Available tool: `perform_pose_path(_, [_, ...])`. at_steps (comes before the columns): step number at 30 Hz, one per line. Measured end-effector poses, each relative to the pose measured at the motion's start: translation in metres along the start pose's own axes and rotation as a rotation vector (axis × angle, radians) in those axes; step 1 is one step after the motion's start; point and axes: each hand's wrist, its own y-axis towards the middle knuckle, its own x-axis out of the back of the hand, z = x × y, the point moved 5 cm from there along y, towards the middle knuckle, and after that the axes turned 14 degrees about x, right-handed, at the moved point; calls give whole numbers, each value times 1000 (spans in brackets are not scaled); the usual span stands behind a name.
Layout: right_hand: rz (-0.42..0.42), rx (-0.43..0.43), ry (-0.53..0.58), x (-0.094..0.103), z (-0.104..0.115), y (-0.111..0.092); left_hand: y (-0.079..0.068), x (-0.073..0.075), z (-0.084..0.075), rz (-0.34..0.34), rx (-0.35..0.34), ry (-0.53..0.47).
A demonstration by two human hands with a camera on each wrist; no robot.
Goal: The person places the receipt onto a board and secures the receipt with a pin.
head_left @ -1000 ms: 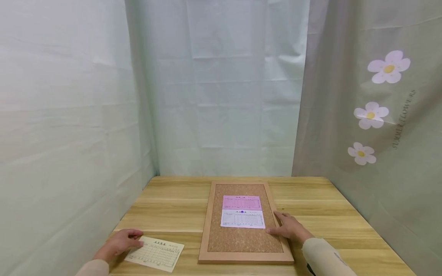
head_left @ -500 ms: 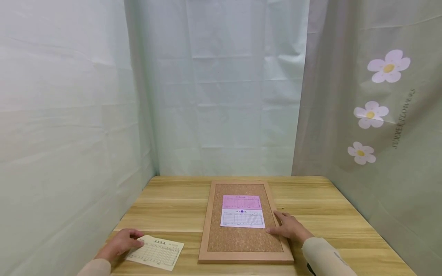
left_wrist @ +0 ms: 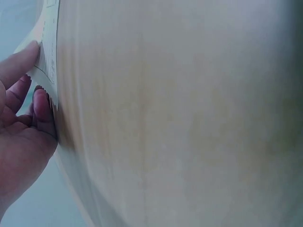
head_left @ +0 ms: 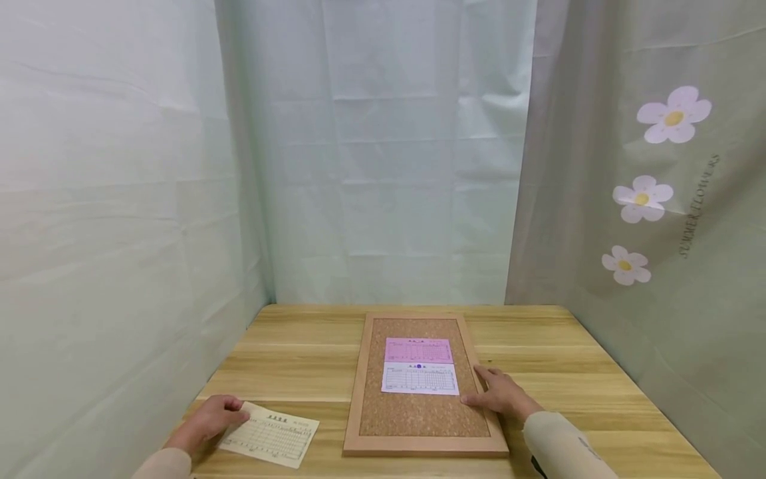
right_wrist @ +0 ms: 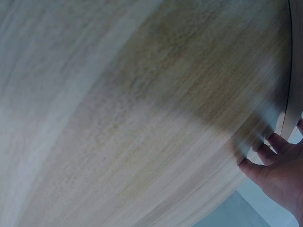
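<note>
My left hand (head_left: 206, 420) pinches the upper left corner of a pale yellow printed paper form (head_left: 275, 436) at the front left of the table. In the left wrist view the thumb (left_wrist: 26, 56) lies over the paper's edge, and the sheet bends there. A wood-framed cork board (head_left: 425, 422) lies flat at the middle. On it are a pink form (head_left: 419, 349) and, just below, a white form (head_left: 421, 380) with a purple round pin (head_left: 419, 366) at its top. My right hand (head_left: 501, 394) rests on the board's right frame, thumb at the inner side, other fingertips touching the table beside it.
The wooden table (head_left: 574, 372) has rounded far corners. Pale curtains (head_left: 395, 166) enclose it at the back and on both sides. The right curtain carries white printed flowers (head_left: 641, 199).
My left hand and the pinched corner of the yellow form have risen slightly, and the sheet's lower edge has shifted a little away from me. My right hand has stayed on the board's frame.
</note>
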Motion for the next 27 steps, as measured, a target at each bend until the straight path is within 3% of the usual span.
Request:
perform_pose_path(7, [-1, -2, 10, -1, -1, 1, 5, 6, -2, -19, -54, 23])
perform_pose_path(15, [-2, -5, 14, -1, -3, 2, 4, 14, -14, -12, -83, -53])
perform_pose_path(19, [6, -16, 23, -1, -3, 2, 3, 17, -23, -5, -92, -125])
perform_pose_path(23, [3, -5, 22, 0, -1, 1, 6, 18, -28, 30, -59, -241])
perform_pose_path(27, [-1, 4, 16, 0, -1, 1, 6, 20, -34, 49, -44, -288])
